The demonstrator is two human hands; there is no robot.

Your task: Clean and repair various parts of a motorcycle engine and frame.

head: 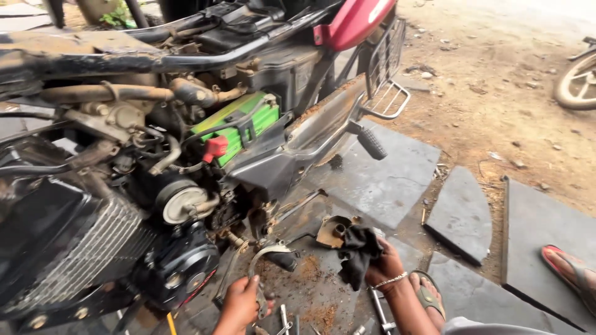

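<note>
My left hand (239, 303) is closed around the lower end of a curved grey metal lever (268, 253) that arches up toward the underside of the motorcycle engine (93, 242). My right hand (386, 263), with a bracelet on its wrist, grips a black rag (358, 254). The rag rests against a rusty metal cover piece (331, 231) lying on the stone slab. Rust-coloured dirt lies scattered on the ground between the two hands.
The stripped motorcycle shows a green battery (239, 124), a red tail panel (354, 22), a footpeg (371, 142) and a rear rack (385, 93). Loose tools (379, 310) lie near my sandalled foot (428, 291). Another sandalled foot (568, 270) is at right, a wheel (578, 80) beyond.
</note>
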